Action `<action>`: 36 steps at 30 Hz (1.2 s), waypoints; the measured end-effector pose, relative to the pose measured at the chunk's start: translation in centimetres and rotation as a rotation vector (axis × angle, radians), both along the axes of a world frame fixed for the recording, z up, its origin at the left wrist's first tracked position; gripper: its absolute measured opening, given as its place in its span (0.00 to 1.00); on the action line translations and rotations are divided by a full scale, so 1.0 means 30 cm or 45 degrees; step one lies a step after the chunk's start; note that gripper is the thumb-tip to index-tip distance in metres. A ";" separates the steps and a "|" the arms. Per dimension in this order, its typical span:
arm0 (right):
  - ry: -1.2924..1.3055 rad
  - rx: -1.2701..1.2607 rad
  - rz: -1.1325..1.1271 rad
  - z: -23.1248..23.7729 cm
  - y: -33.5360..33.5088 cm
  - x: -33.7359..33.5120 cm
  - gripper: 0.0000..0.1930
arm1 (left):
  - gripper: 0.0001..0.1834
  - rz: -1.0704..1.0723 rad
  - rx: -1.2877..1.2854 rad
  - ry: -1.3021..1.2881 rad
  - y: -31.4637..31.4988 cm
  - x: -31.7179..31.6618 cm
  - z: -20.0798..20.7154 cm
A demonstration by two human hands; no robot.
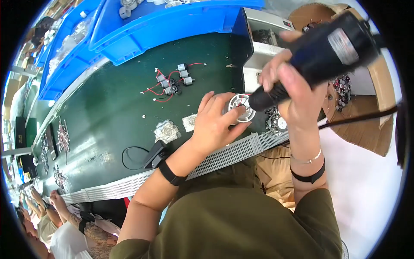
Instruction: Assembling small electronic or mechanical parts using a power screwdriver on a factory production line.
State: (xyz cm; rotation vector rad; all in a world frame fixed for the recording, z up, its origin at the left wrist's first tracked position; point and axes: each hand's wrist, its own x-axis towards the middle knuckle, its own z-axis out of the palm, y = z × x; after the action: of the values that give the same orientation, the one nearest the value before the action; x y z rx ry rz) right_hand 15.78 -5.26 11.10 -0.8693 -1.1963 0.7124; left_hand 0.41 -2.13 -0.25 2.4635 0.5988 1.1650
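Observation:
My right hand [293, 82] is wrapped round a black electric screwdriver [325, 49], which lies tilted with its tip down to the left. That tip meets a round white plastic housing [249, 115] on the green bench. Pressed against the housing's left side, my left hand [217, 123] steadies it with thumb and fingers. A bit of red wire shows inside the housing; my fingers hide part of it. Just right of the housing sit several dark round parts [276, 121]. Left of my left hand lie silvery crumpled packets [167, 131].
Small motors [166, 83] with red wires lie mid-bench. Blue bins [168, 32] line the back. A metal-cased device [258, 56] and a cardboard box [362, 125] stand at right. A black device with a cable [155, 154] rests near the front edge. Other people work at far left.

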 end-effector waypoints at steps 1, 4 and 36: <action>-0.020 0.078 -0.017 0.026 0.024 -0.007 0.24 | 0.18 -0.002 -0.028 0.005 -0.001 -0.010 0.005; 0.260 0.243 -0.008 0.105 0.064 0.010 0.18 | 0.22 0.118 0.020 -0.107 0.041 -0.107 0.071; -1.344 -0.496 -0.026 -0.174 0.240 -0.176 0.13 | 0.22 -0.169 0.499 0.764 1.302 0.257 0.223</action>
State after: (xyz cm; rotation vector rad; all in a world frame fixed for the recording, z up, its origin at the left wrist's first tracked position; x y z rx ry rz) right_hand 10.50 1.94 5.86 -1.6890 -1.9963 0.4554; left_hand 8.13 36.94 6.44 3.1570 0.3660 0.5090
